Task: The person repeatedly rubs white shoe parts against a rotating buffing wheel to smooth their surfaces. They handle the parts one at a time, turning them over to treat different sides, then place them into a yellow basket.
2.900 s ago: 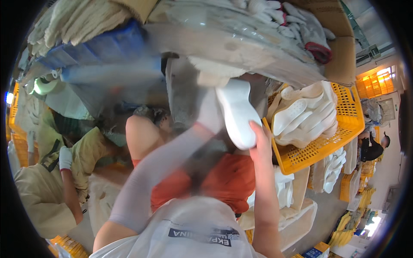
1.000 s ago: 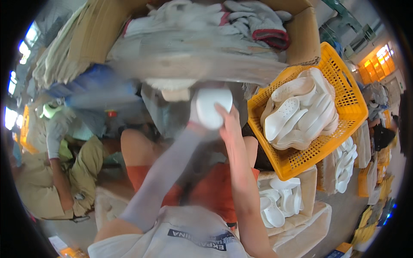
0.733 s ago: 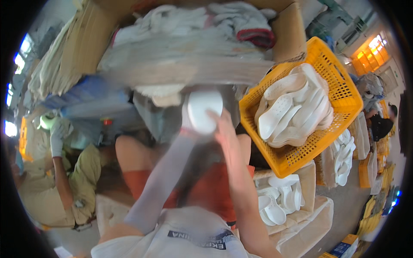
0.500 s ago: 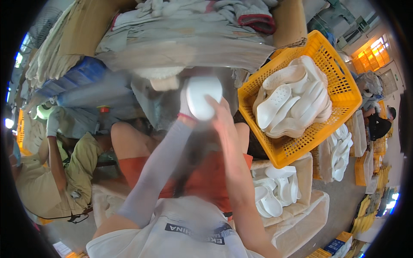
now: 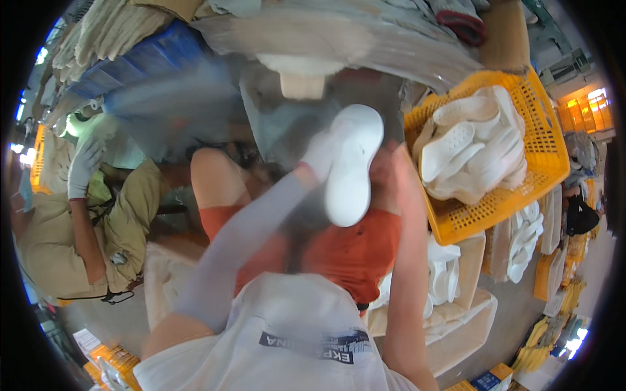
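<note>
My left hand [image 5: 318,153], in a white glove with a sleeve up the forearm, grips a white shoe sole [image 5: 350,176] at its side. The sole hangs above my lap, its smooth face toward me and its long side nearly upright. My bare right hand [image 5: 389,159] is apart from the sole, beside the near left edge of the yellow crate [image 5: 450,229]. Motion smears its fingers, so their pose cannot be made out. Inside the crate lies a pile of white shoe soles [image 5: 479,146], one with small holes.
Ahead of me is a blurred white round pad [image 5: 301,64] with a cream block [image 5: 302,86] under it, below a plastic-edged carton of gloves. Lined crates of white soles [image 5: 445,277] stand at right. A co-worker with a gloved hand [image 5: 86,163] sits at left.
My right hand has let go of the sole and moved right toward the crate. The left hand has brought the sole right and nearer, turning it lengthwise. The view has shifted.
</note>
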The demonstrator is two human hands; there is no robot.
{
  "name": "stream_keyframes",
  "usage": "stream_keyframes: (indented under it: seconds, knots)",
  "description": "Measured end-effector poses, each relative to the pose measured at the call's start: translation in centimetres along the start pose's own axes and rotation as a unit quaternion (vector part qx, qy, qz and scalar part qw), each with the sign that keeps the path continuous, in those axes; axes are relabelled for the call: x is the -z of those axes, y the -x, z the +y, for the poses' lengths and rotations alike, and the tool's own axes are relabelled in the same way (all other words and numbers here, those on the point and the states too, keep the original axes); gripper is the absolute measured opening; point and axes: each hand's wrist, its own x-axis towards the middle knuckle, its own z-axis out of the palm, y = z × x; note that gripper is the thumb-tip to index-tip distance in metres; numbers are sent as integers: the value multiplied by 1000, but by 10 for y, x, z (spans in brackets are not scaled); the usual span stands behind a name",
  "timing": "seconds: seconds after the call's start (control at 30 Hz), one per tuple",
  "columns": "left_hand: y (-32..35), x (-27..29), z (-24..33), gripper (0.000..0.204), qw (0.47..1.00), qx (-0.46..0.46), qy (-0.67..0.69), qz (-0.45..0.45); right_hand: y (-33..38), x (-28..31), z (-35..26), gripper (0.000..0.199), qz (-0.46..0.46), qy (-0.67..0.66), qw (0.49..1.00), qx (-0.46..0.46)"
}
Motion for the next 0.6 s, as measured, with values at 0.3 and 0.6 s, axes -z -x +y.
stream_keyframes:
  seconds: [0.3,0.6]
  knots:
    - [-57,-21,26,31,932,-211,294,5,5,-47,-35,55,-28,105,988,109]
    - [-50,-27,-42,49,850,-56,523,-21,34,7,-11,56,-34,162,979,117]
